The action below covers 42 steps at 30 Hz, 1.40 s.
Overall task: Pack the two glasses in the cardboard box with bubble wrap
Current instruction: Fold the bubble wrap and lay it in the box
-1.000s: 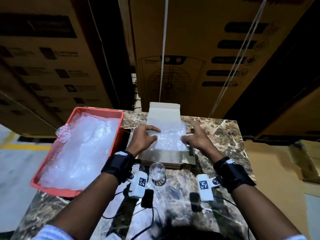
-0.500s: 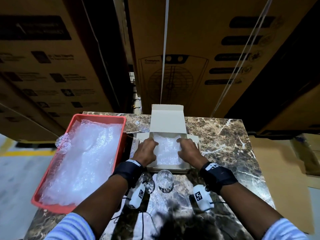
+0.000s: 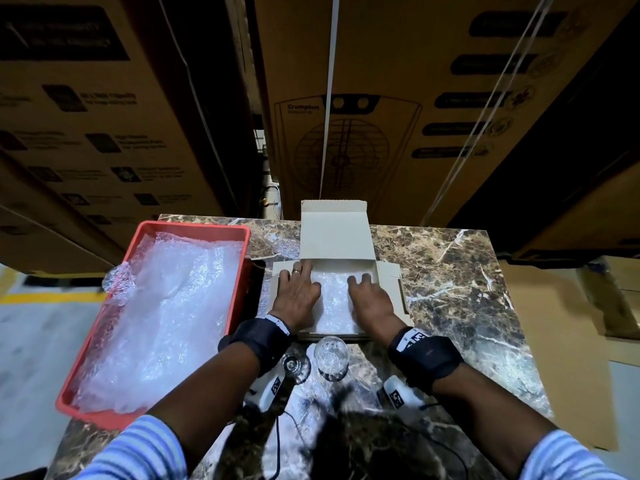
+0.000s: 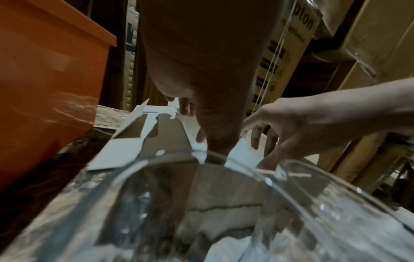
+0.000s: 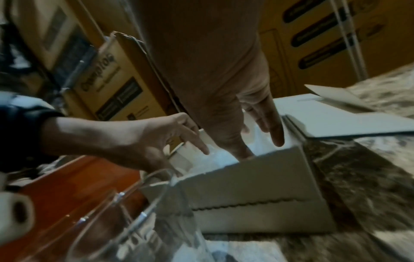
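while both glasses (image 3: 313, 358) stand on the marble table (image 3: 450, 289) just near of the open cardboard box (image 3: 334, 237), the left hand (image 3: 298, 296) and right hand (image 3: 370, 299) press flat, fingers straight, on bubble wrap (image 3: 334, 303) inside it

The large carton (image 3: 346, 109) behind the counter's far edge reads "Crompton". Smaller print on the neighbouring cartons is illegible.

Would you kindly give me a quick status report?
Both hands, left hand and right hand, flat on bubble wrap in cardboard box. Two glasses outside, unpacked. Nothing blocking.
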Each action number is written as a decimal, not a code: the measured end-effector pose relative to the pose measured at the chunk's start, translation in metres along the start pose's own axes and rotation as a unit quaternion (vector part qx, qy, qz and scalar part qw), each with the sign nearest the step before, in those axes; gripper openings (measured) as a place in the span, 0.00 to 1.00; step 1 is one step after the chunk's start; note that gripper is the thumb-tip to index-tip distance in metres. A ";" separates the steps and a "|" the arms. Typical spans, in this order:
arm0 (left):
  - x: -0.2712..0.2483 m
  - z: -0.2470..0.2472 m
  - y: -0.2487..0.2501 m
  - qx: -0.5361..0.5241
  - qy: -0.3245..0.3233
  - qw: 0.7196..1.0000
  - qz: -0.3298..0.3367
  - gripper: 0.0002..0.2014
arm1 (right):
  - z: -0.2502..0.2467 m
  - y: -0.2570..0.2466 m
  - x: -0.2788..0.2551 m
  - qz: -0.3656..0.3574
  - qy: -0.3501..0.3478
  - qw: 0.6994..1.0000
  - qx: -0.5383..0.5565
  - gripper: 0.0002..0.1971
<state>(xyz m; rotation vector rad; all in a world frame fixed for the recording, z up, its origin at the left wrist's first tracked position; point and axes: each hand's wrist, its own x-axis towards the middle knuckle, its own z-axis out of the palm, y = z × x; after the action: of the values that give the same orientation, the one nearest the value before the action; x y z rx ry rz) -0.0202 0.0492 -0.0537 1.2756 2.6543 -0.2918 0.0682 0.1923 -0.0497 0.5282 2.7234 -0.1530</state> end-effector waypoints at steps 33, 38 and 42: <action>0.019 0.015 -0.003 0.140 -0.129 0.981 0.038 0.38 | 0.018 0.008 0.017 -0.088 -0.045 0.970 -0.222 0.37; 0.019 0.017 0.000 0.159 -0.154 0.975 0.029 0.31 | 0.017 0.009 0.013 -0.097 -0.019 0.973 -0.207 0.36; 0.013 0.010 -0.002 0.123 -0.116 0.985 0.030 0.38 | 0.012 0.012 0.012 -0.098 -0.031 0.978 -0.179 0.34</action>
<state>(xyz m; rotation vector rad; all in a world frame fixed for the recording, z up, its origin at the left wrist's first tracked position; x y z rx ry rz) -0.0290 0.0549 -0.0662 1.2962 2.4340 -0.7317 0.0666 0.2057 -0.0652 0.1493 2.6505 0.2643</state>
